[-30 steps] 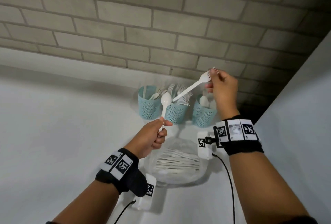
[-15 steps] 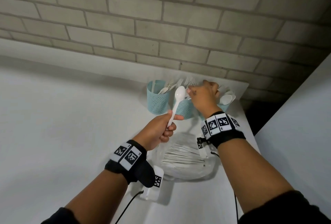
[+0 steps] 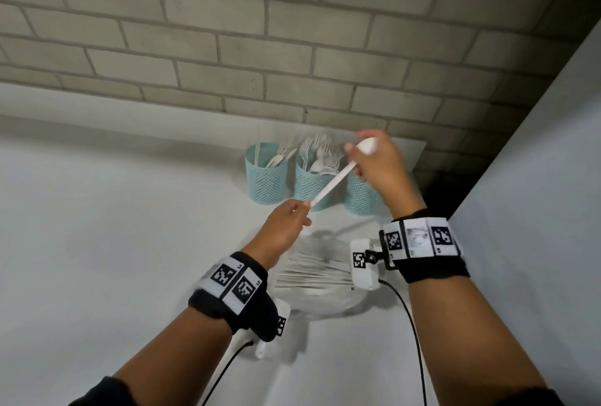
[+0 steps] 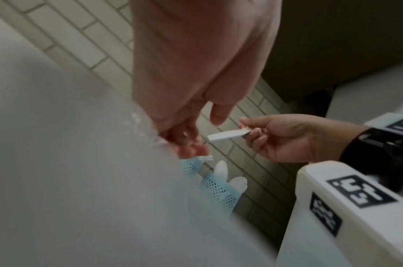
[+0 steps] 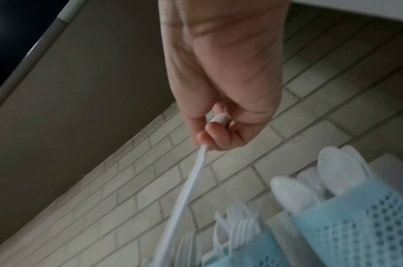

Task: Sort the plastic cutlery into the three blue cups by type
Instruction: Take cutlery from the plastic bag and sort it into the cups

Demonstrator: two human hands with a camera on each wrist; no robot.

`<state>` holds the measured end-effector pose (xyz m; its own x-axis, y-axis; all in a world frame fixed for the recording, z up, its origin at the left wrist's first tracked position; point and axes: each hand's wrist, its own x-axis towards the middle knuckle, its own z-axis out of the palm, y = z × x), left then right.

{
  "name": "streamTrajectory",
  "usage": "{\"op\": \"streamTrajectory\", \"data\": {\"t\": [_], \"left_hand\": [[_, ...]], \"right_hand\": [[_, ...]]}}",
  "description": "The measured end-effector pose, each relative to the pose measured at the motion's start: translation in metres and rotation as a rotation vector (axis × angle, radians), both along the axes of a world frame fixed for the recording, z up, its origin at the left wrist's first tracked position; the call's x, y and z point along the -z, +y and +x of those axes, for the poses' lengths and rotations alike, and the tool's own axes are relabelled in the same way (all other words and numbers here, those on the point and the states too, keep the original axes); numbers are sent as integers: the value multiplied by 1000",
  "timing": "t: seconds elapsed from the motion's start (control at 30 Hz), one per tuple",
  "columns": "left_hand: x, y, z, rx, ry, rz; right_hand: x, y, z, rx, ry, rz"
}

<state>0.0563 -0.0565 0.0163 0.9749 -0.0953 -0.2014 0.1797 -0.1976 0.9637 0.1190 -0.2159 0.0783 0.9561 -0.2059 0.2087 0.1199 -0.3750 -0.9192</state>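
A white plastic spoon (image 3: 335,183) slants in the air in front of three blue mesh cups. My right hand (image 3: 379,166) grips it at the bowl end; in the right wrist view the spoon (image 5: 186,195) hangs from the curled fingers of that hand (image 5: 223,75). My left hand (image 3: 286,227) is at the handle's tip. In the left wrist view its thumb (image 4: 219,113) is lifted off the handle (image 4: 227,135). The left cup (image 3: 265,181) holds knives, the middle cup (image 3: 310,189) forks, and the right cup (image 3: 359,199) spoons (image 5: 335,171).
A clear plastic container (image 3: 320,279) of loose white cutlery lies between my wrists. The cups stand against a brick wall (image 3: 292,48). A grey panel (image 3: 536,194) rises at the right, with a dark gap (image 3: 435,191) beside the right cup.
The fork that my right hand held has gone into the middle cup. My right hand then took the spoon by its bowl end, and my left hand let go and slid down to the handle's tip.
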Motion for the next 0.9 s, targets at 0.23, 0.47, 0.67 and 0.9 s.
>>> {"op": "streamTrajectory", "data": {"t": [0.23, 0.47, 0.67, 0.9], "left_hand": [[8, 11, 2, 255, -47, 510], [9, 20, -1, 356, -13, 682], [9, 30, -1, 189, -110, 509], [15, 25, 0, -46, -196, 350]], "right_hand": [[-16, -50, -11, 494, -375, -110], [53, -53, 19, 165, 11, -737], [35, -31, 3, 201, -142, -745], [48, 36, -72, -727, 405, -867]]}}
